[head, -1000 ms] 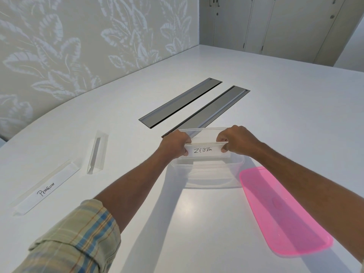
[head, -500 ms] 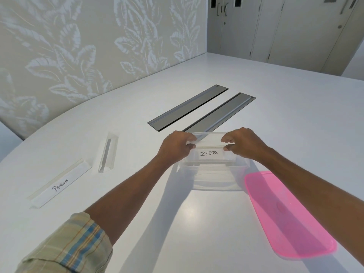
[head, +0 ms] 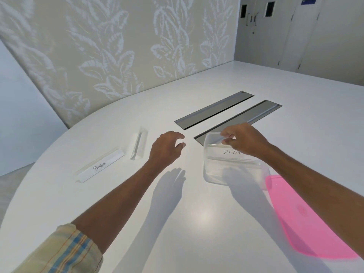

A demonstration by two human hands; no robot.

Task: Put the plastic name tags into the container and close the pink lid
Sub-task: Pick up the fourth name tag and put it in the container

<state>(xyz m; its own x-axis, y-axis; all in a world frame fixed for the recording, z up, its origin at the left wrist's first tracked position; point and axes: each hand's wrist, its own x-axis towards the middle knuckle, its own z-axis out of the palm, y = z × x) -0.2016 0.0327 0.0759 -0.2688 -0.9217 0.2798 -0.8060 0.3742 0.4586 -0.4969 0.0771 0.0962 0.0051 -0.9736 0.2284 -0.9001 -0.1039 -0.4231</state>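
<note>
The container (head: 234,166) sits on the white table (head: 197,223), clear and lidless. The ZEBRA tag (head: 230,153) lies inside it, leaning along its far side. The right hand (head: 244,140) is over the container's far rim, fingertips pinched on the tag's upper edge. The left hand (head: 167,148) hovers left of the container, fingers loosely spread and holding nothing. Farther left of the container, the PENGUIN tag (head: 100,167) and a blank-looking tag (head: 137,145) lie on the table. The pink lid (head: 307,219) lies flat just right of the container, its near side.
</note>
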